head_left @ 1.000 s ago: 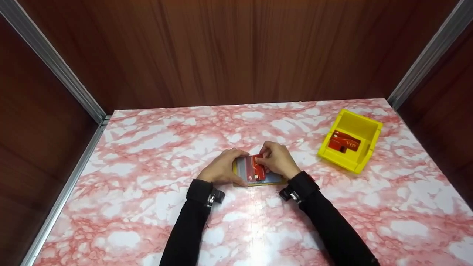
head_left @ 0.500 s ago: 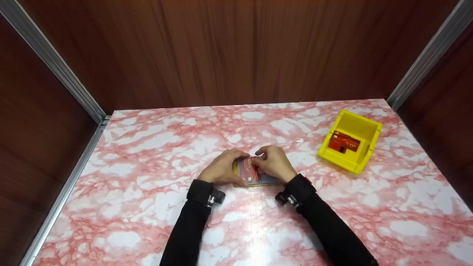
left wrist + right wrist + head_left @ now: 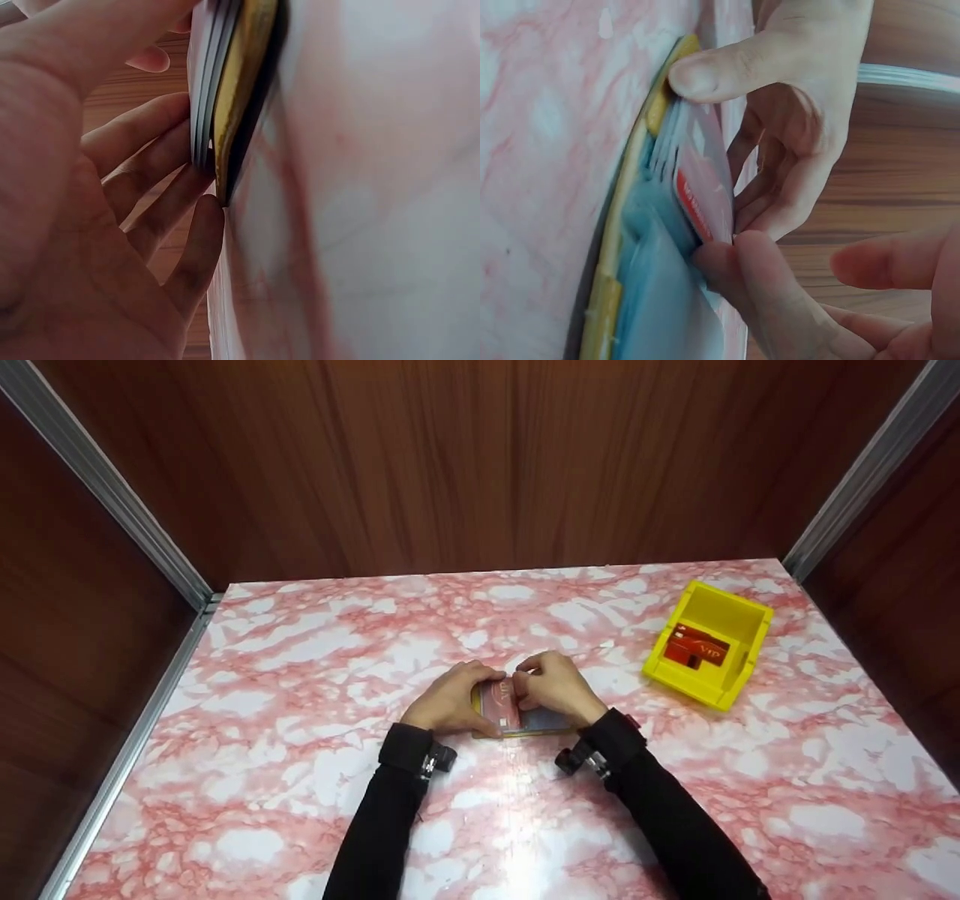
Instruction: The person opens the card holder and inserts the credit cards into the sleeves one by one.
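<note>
A card holder point(image 3: 551, 724) with a yellow-edged cover and clear plastic sleeves lies spread on the table in the head view. Inside one sleeve on its left half is a red VIP card point(image 3: 499, 705), seen through the plastic. My left hand point(image 3: 448, 699) grips that half, thumb on the near edge and fingers at the far edge. Layered sleeves point(image 3: 214, 82) and the yellow cover point(image 3: 244, 75) show side-on in the left wrist view. My right hand point(image 3: 559, 686) pinches at the card's right edge, where a red strip of the card point(image 3: 692, 206) shows at the sleeve mouth.
A yellow bin point(image 3: 705, 690) with red VIP cards point(image 3: 697, 646) in it stands at the right rear of the pink-and-white marbled table point(image 3: 337, 637). Brown wood-grain panels point(image 3: 480, 465) enclose the back and sides.
The red card has slid left into the clear sleeve, and my right hand has moved left with it. My left hand stays in place on the card holder.
</note>
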Demonstrator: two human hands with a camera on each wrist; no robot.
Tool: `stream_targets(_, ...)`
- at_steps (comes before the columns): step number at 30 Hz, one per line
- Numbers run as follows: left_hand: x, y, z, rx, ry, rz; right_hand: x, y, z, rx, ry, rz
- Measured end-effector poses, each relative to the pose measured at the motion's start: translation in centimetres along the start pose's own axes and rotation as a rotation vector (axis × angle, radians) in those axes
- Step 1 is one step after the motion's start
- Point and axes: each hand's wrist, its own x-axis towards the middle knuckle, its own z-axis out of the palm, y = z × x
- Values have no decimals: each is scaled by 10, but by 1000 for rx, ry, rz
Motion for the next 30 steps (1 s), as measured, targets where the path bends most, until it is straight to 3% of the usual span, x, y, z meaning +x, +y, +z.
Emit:
stream_targets(4, 0, 0, -1, 7, -5, -13, -1, -2, 0, -50, -17, -5)
stream_targets(14, -3, 0, -2, -12, -7, -28, -2, -5, -6, -253, -109, -116)
stream_targets(17, -4, 0, -1, -22, -7, -38, -2, -8, -14, -310, -97, -150)
stream_targets(20, -3, 1, 0, -27, -9, -41, -1, -10, -33, -305, 48, -228)
stream_targets(25, -2, 2, 0, -18, -17, -36, -3, 2, -99, -176, 485, -347)
stream_targets(27, -2, 3, 0, -23, -21, -39, -5, 16, -126, -159, 635, -301)
stream_targets(30, -2, 4, 0, -34, -26, -41, -6, 41, -157, -197, 756, -143)
